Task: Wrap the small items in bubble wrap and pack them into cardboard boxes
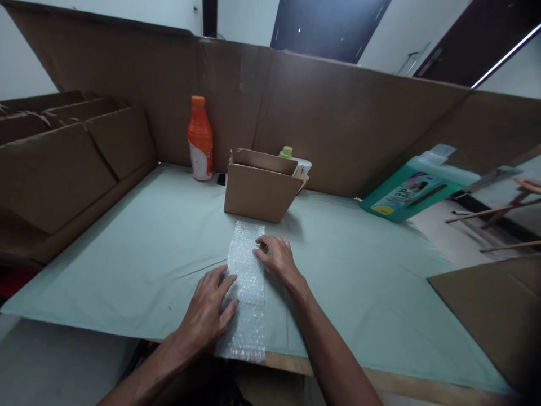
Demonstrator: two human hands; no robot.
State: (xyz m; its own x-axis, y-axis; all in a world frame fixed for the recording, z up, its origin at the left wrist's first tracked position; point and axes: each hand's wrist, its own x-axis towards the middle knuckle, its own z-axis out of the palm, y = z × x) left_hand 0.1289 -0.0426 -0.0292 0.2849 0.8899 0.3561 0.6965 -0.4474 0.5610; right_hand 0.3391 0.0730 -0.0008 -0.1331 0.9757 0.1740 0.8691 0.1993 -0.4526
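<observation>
Left hand [207, 310] and right hand [276, 256] flat, open-fingered, on bubble wrap [246, 265]

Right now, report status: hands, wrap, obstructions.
Left hand and right hand flat, fingers open, on the clear bubble wrap strip. Strip lies on the pale green table cloth. Small open cardboard box stands just beyond.

The table [127, 254] is viewed from one head-worn camera, angled forward and down, close over its near edge.
</observation>
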